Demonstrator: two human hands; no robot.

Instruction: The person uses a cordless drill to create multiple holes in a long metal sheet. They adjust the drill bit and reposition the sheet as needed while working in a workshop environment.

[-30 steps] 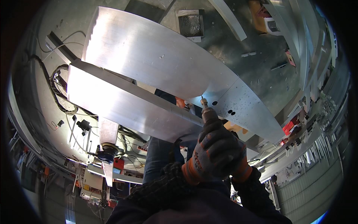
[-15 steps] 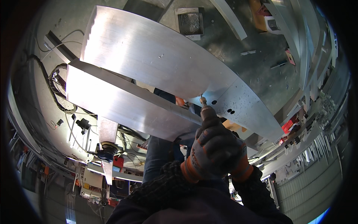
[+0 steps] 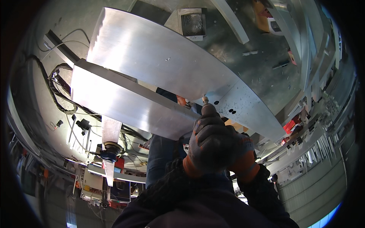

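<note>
My left hand (image 3: 208,146), in a grey and orange work glove, is closed around a handheld rotary tool with a narrow metal chuck (image 3: 205,100). Pressed close beside it, my right hand (image 3: 241,154) is also gloved and closed at the tool's rear; its fingers are largely hidden. The tool's tip meets the near edge of a long, curved aluminium panel (image 3: 152,49), just left of several dark round holes. Most of the tool's body is covered by the gloves. A second long metal piece (image 3: 125,100) lies alongside, nearer to me.
A dark angle bar (image 3: 61,47) and a thick black cable (image 3: 51,81) are on the left. Below them, a black disc-shaped power tool (image 3: 110,151) rests on a metal strip. An open box of small metal parts (image 3: 192,24) stands on the floor beyond. Long metal profiles (image 3: 304,45) line the right.
My hands and the tool have shifted slightly left in the picture, and the view has moved a little. The tip remains at the panel's near edge by the holes.
</note>
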